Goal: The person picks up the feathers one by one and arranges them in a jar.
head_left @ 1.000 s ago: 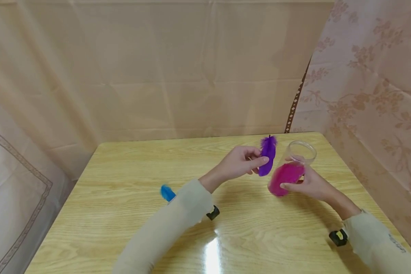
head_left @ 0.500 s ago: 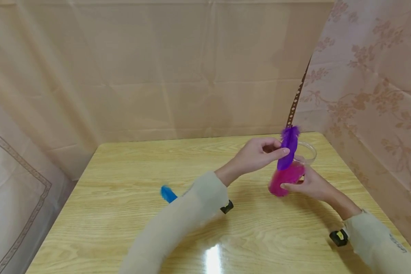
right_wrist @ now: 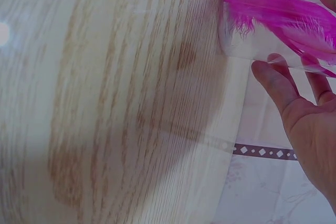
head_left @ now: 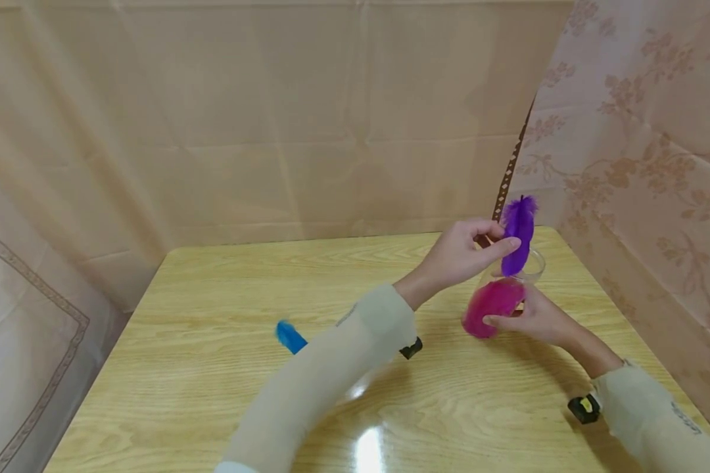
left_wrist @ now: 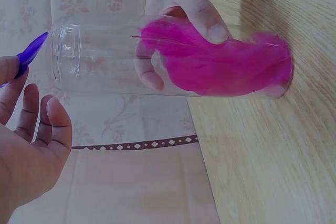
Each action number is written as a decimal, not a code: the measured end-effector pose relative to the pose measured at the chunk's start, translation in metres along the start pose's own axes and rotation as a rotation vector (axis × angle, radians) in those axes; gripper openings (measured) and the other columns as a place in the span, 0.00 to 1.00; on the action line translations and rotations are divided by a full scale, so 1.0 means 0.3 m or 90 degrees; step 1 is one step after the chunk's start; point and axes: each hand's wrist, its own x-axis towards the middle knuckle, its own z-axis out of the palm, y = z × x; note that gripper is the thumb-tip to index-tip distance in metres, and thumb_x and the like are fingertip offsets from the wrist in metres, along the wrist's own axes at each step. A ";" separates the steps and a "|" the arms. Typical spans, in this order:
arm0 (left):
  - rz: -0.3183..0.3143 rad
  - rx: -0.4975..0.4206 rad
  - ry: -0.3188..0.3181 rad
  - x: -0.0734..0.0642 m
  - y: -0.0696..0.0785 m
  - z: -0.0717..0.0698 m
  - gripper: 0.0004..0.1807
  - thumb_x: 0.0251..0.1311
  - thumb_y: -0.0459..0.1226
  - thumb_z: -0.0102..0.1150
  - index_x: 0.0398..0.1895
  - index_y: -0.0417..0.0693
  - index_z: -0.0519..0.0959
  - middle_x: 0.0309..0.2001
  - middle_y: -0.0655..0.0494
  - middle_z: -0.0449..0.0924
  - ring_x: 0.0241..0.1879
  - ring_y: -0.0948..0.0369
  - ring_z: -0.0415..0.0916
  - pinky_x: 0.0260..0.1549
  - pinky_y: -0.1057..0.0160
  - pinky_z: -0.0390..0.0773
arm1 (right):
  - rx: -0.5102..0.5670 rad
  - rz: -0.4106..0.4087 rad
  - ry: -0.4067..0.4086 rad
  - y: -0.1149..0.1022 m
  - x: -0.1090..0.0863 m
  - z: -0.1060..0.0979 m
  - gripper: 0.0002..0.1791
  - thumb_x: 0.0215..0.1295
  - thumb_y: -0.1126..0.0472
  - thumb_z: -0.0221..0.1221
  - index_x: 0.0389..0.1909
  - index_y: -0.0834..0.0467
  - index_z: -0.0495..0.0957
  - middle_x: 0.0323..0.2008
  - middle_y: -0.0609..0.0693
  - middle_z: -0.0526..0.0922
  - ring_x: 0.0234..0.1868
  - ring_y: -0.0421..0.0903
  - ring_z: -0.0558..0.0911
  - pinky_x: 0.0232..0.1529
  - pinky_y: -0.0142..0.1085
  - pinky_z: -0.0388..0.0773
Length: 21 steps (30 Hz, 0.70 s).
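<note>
Between thumb and fingers, my left hand [head_left: 464,255] pinches a purple feather [head_left: 518,236], held upright beside the mouth of a clear jar [head_left: 534,264]. In the left wrist view the purple feather [left_wrist: 32,53] shows just off the open rim of the jar [left_wrist: 68,56]. My right hand [head_left: 541,318] grips the lower part of the jar, its thumb and fingers round the wall. Inside the jar lie bright pink feathers [head_left: 494,307], also plain in the right wrist view as pink feathers [right_wrist: 289,19].
A blue feather [head_left: 290,336] lies on the wooden table [head_left: 213,289], partly hidden behind my left sleeve. Beige curtain [head_left: 242,131] hangs behind the table, and a floral cloth [head_left: 645,164] hangs at the right.
My left hand has moved right and up with the purple feather, from left of the jar to its mouth. The right hand and jar have stayed in place.
</note>
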 end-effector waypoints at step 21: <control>-0.013 0.133 0.001 0.032 -0.020 0.035 0.12 0.67 0.46 0.66 0.47 0.50 0.88 0.44 0.65 0.78 0.44 0.64 0.73 0.38 0.74 0.73 | -0.015 0.009 0.016 -0.002 -0.007 0.007 0.31 0.62 0.67 0.70 0.63 0.64 0.67 0.48 0.58 0.82 0.45 0.43 0.84 0.42 0.39 0.85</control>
